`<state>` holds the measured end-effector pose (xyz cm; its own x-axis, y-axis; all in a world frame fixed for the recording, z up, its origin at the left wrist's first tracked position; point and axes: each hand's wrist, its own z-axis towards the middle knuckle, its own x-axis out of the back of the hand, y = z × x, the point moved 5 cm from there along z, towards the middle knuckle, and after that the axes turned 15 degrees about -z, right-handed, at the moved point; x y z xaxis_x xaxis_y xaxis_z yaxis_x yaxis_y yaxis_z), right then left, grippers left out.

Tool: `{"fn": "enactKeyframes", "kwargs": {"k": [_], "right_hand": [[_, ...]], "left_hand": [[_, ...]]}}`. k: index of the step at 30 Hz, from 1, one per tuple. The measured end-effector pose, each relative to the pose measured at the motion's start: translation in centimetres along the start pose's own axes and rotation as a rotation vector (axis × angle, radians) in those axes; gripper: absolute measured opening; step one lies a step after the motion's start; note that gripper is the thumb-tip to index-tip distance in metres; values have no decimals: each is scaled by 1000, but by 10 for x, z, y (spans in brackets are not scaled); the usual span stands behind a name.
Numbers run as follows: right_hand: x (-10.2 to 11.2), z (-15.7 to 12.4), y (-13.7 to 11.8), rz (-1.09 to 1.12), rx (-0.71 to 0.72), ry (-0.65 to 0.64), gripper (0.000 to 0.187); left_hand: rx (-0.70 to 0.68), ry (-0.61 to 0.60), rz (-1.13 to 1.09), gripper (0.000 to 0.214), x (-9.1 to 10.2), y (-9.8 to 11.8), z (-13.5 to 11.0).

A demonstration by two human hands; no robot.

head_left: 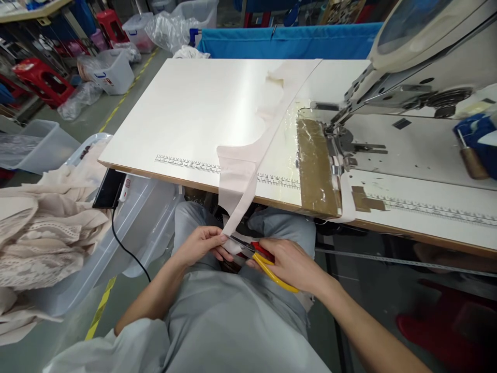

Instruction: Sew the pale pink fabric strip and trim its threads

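Over my lap, my right hand (pixel 285 261) is closed around a pair of scissors (pixel 276 274) with yellow and red handles. Their blades point left, at a pale pink fabric strip (pixel 241 210). My left hand (pixel 205 244) pinches the lower end of that strip, close to the blade tips. From there the strip runs up over the table's front edge, joined to a wider pale pink fabric piece (pixel 237 173) lying on the white tabletop. More of the same cloth hangs below my fingers, partly hidden by the scissors and my hands.
A sewing machine (pixel 411 88) stands on the right of the white table (pixel 186 114), with brown tape near its needle area. At left, a clear plastic bin (pixel 112 243) holds heaped beige lace garments (pixel 42 238). A black phone-like device (pixel 108 189) with a cable sits at the table's left corner.
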<state>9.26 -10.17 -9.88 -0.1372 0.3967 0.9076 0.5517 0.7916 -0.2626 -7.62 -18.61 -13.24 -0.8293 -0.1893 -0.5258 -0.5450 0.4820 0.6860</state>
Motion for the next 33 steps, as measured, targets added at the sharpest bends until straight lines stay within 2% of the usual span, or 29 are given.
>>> {"fn": "enactKeyframes", "kwargs": {"k": [4,11,15,17,20,22,25,28,33], "right_hand": [[-5,0,2,3,7,21,46],[5,7,-3,-20,-11,60,45],[4,9,-2,14,-13,84,48],[0,5,0,38,-36,104,46],[-11,-5,1,86,-63,127,42],[-18,-13,-2,122,-65,130,40],[-26,-25,-7,213,-80,158,37],[-28,-36,-6,391,-109,220,34],[-31,-51,11,560,-194,269,35]], "left_hand": [[12,3,-6,43,1,-1,0],[24,30,16,47,-2,-1,2],[11,52,99,46,4,1,-1],[-99,120,238,44,9,11,-3],[-476,343,555,38,9,41,-9],[-737,449,757,30,-4,60,-12],[-980,466,960,23,-31,73,-5],[-1036,480,1035,14,-43,73,6],[-971,514,931,20,-28,56,14]]}}
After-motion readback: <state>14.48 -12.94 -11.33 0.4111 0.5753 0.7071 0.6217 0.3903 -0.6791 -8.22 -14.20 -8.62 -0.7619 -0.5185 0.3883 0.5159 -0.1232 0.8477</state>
